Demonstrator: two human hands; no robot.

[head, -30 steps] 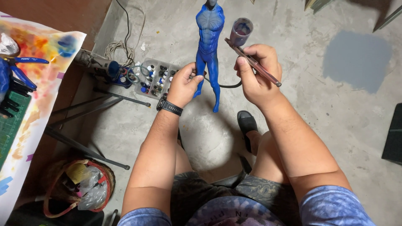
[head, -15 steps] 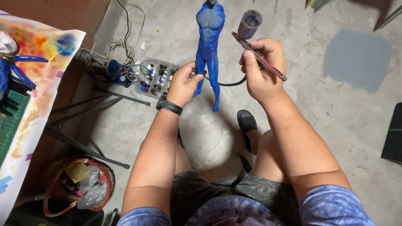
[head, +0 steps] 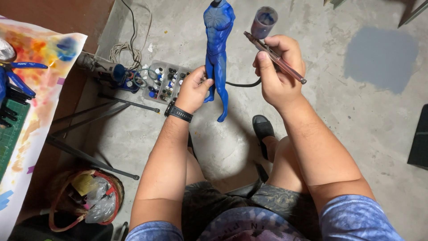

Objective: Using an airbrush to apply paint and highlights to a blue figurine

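A basket with red handles and crumpled bags sits on the floor by the left knee. The left hand, fingers pinched, grips the blue figurine by its thigh. The right hand, fingers curled closed, holds an airbrush. Beyond lies a clear tray of small paint bottles.

Upright blue headless figurine; slim airbrush, paint cup uppermost, alongside.
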